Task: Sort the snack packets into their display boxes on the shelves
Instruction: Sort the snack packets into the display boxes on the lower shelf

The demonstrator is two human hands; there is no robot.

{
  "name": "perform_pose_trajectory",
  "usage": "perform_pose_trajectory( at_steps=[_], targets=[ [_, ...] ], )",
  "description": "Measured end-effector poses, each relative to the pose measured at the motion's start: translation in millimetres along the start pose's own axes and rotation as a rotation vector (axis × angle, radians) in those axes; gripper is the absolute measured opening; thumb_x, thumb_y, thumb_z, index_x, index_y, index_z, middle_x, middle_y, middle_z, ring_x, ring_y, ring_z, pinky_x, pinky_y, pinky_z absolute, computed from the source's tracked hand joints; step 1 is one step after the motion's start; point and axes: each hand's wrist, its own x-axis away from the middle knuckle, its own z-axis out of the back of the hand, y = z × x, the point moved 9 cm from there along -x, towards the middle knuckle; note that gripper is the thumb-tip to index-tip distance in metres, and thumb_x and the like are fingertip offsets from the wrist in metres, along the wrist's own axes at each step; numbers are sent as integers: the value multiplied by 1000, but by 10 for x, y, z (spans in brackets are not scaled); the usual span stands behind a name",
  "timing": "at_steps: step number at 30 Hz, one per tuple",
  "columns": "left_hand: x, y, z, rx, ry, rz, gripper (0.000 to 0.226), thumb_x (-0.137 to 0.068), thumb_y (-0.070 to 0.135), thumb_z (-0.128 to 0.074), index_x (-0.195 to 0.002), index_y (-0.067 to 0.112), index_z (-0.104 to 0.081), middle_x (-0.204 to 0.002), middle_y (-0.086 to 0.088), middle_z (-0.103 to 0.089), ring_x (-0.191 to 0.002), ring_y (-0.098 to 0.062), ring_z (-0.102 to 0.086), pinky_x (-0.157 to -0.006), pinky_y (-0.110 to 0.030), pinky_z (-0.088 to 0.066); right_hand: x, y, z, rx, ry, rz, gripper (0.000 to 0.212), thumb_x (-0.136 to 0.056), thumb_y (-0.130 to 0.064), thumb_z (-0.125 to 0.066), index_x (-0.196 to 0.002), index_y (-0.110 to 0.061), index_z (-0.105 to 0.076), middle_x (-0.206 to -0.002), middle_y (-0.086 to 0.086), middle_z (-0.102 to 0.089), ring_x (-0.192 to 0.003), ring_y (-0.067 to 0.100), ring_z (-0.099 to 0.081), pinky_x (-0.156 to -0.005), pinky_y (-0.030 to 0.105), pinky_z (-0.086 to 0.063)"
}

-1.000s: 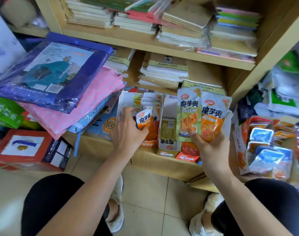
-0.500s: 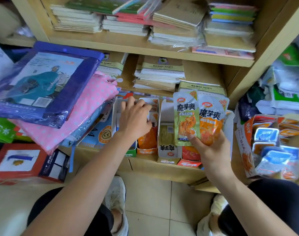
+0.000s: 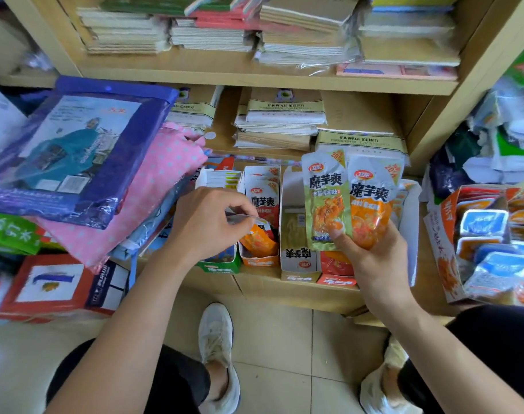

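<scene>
The left hand (image 3: 207,225) pinches the top edge of a bent orange packet (image 3: 256,237) between thumb and curled fingers; the packet stands in the front of the orange display box (image 3: 259,259). Behind it in the same box, a row of upright packets (image 3: 263,198) reads 魔芋爽 under a red oval logo.

To the right of the orange display box, the right hand (image 3: 374,264) grips two packets fanned upright by their lower ends, thumb across the front: a green packet (image 3: 325,204) and an orange-bottomed packet (image 3: 371,210). Both are printed 魔芋爽 with "20%" in a top corner.

Just right of the orange display box stands a pale box (image 3: 298,258) with 魔芋爽 upside down on its front, then a red box (image 3: 336,280); a green box (image 3: 221,265) touches its left side. All sit on a low wooden shelf (image 3: 284,289) above a tiled floor (image 3: 278,339).

Above and behind the orange display box lie stacked notebooks (image 3: 278,121). To its left are a purple raincoat package (image 3: 75,150) and a pink dotted package (image 3: 153,198); far to its right, a carton of blue-lidded tubs (image 3: 487,234).

Both forearms reach forward from below.
</scene>
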Motion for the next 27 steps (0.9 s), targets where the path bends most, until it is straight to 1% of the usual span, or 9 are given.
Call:
perform_pose_trajectory(
  at_steps=[6, 9, 12, 15, 17, 18, 21, 24, 27],
  targets=[
    [-32, -132, 79, 158, 152, 103, 13, -80, 41, -70, -84, 33, -80, -80, 22, -74, -81, -2, -71, -69, -40, -60, -11, -10, -10, -1, 13, 2, 53, -79, -38, -80, -122, -13, -62, -109, 1, -74, -95, 13, -73, -80, 44, -63],
    [-196, -143, 120, 200, 161, 131, 21, -78, 49, -65, -85, 34, -78, -79, 27, -71, -79, 0, -70, -71, -41, -60, -14, -23, 9, -31, 20, -3, 52, -80, -35, -79, -123, -13, -62, -109, 0, -74, -95, 12, -73, -79, 41, -63],
    [-361, -158, 161, 144, 116, 127, 19, -80, 49, -63, -95, 39, -71, -79, 25, -71, -74, -4, -69, -69, -44, -59, -13, -32, 27, -53, 18, -9, 54, -79, -37, -79, -124, -15, -60, -109, 0, -74, -96, 13, -73, -79, 41, -63],
    [-488, -207, 173, 81, 42, 123, 18, -81, 48, -64, -94, 36, -70, -84, 20, -72, -83, -6, -70, -73, -46, -59, -4, -48, 52, -82, 17, -12, 58, -74, -41, -78, -123, -16, -61, -108, 1, -74, -95, 15, -73, -79, 43, -63],
    [-537, -180, 100, 46, -66, 113, 8, -84, 38, -73, -91, 33, -72, -86, 18, -72, -84, -4, -69, -76, -45, -59, 5, -59, 62, -99, 14, -14, 57, -74, -41, -78, -122, -15, -62, -107, 1, -74, -95, 15, -74, -79, 43, -63],
    [-549, -157, 42, 0, -125, 115, 8, -84, 33, -76, -91, 34, -72, -87, 18, -71, -84, -2, -68, -78, -43, -58, 6, -58, 67, -103, 12, -16, 57, -74, -41, -78, -122, -15, -62, -107, 1, -75, -95, 15, -74, -78, 42, -63],
    [-566, -86, -179, -185, -290, 108, 13, -84, 37, -78, -95, 39, -71, -92, 21, -70, -85, 1, -66, -77, -36, -58, 2, -49, 95, -113, 9, -27, 55, -76, -39, -79, -123, -16, -62, -108, 0, -74, -94, 14, -74, -77, 40, -63],
    [-614, -10, -320, -255, -358, 88, 24, -91, 37, -72, -114, 32, -72, -107, 11, -74, -96, -10, -68, -82, -36, -57, 6, -37, 116, -125, 8, -32, 56, -76, -38, -79, -124, -16, -61, -109, -1, -74, -94, 14, -74, -77, 39, -63],
    [-667, 32, -358, -355, -350, 44, 41, -95, 36, -68, -135, 31, -62, -118, 8, -73, -106, -17, -68, -84, -36, -55, 12, -27, 129, -137, 8, -39, 58, -75, -39, -79, -125, -17, -60, -110, -1, -74, -95, 14, -73, -78, 40, -63]
  ],
)
